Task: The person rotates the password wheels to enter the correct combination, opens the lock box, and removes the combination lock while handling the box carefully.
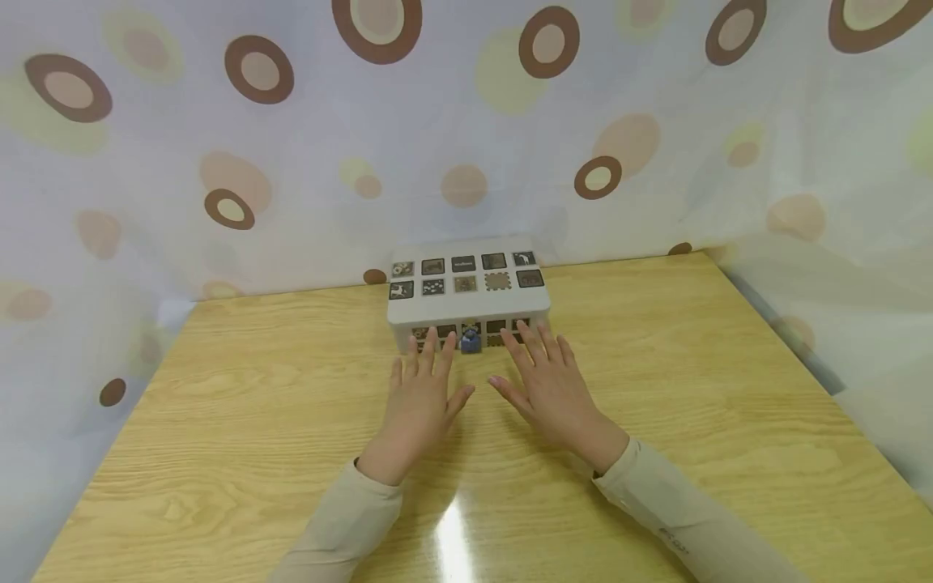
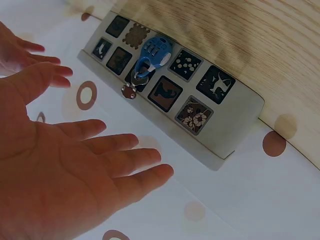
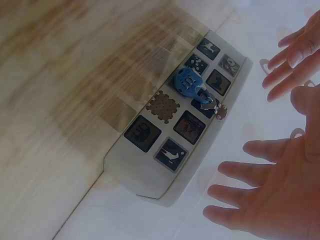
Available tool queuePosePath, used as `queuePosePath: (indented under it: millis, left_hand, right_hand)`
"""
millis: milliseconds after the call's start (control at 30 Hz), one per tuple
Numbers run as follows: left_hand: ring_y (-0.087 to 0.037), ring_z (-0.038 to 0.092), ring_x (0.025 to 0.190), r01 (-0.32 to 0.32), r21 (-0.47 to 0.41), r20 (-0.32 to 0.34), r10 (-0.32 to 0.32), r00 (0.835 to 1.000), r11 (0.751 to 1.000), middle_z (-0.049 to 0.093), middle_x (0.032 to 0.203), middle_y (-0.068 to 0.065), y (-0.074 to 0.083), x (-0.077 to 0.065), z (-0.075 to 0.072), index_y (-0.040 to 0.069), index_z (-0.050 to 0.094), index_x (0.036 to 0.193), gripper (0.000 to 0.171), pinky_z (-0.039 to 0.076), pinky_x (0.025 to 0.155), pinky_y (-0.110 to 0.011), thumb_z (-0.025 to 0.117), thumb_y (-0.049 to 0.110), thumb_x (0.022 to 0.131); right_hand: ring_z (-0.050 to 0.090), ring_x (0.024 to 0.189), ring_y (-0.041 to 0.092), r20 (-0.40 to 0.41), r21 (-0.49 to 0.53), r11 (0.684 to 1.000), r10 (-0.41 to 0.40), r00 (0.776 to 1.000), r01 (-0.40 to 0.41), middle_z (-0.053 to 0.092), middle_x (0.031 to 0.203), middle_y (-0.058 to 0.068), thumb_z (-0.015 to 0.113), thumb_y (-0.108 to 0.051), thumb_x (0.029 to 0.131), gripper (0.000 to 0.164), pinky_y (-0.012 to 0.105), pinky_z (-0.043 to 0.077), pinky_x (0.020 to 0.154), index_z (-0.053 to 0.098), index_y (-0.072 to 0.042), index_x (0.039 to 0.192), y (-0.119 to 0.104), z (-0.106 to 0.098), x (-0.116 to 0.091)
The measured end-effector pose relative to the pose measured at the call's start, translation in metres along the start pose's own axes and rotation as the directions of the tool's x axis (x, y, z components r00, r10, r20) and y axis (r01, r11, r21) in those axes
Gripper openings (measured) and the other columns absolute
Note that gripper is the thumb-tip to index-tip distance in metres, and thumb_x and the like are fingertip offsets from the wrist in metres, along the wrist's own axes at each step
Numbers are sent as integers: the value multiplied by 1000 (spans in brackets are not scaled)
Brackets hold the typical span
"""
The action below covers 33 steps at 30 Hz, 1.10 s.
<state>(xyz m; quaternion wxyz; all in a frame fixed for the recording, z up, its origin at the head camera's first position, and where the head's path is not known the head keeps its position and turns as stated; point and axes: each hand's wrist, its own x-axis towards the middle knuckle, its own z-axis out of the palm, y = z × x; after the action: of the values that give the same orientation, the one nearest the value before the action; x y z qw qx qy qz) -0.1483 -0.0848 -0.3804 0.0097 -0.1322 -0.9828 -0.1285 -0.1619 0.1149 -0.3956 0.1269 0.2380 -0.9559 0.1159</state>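
Note:
A white box point(image 1: 466, 306) with small square pictures on its lid and front stands at the back of the table. From a metal clasp point(image 2: 129, 91) on its front hangs a blue combination padlock point(image 1: 470, 339), its number dials visible in both wrist views. My left hand point(image 1: 419, 402), fingers straight and spread, is in front of the box's left part and holds nothing. Likewise spread and holding nothing, my right hand point(image 1: 554, 395) is in front of the right part. The padlock lies between the two hands' fingertips, apart from them in the wrist views.
The wooden table point(image 1: 277, 421) extends to both sides of the box and towards me. Behind the box hangs a white cloth point(image 1: 306, 186) with brown and yellow circles, which also borders the table's left and right sides.

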Motion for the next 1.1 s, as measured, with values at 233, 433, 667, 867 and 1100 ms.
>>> queuePosePath:
  millis: [233,433,667,867,1100]
  left_hand:
    - [-41,21,141,-23,10,-68,24,997,1000,21,155,-24,-1,2,2,-2,25,150,66,27,114,-51,52,31,100]
    - [-41,31,137,-27,25,-96,29,995,999,32,150,-25,2,4,-1,-4,32,146,61,34,111,-50,56,26,98]
    - [-42,45,128,-39,5,-142,40,989,999,48,138,-26,4,7,1,-6,43,139,54,42,105,-49,60,22,96]
    - [-42,55,116,-46,-14,-173,43,984,999,57,127,-26,6,12,3,-8,48,133,49,51,94,-49,61,19,95]
    - [-38,61,107,-52,-22,-183,47,982,998,60,121,-26,6,18,6,-11,49,130,47,56,85,-45,62,17,94]
  right_hand:
    - [28,137,46,-7,80,997,16,1000,-15,36,148,23,49,-43,99,64,61,25,112,37,-2,146,3,2,2]
    - [35,134,43,-3,122,992,7,1000,-7,40,145,23,49,-40,100,60,59,28,111,40,1,143,2,3,5]
    - [39,131,42,-5,136,991,-15,1000,16,43,142,25,51,-35,100,58,57,32,109,42,5,141,1,6,8]
    - [40,130,40,23,165,986,3,1000,-6,44,142,24,51,-33,100,56,57,36,107,43,4,140,-2,5,12]
    - [43,128,40,19,200,980,6,1000,-10,47,138,24,54,-31,99,53,57,41,102,46,5,137,-3,6,16]
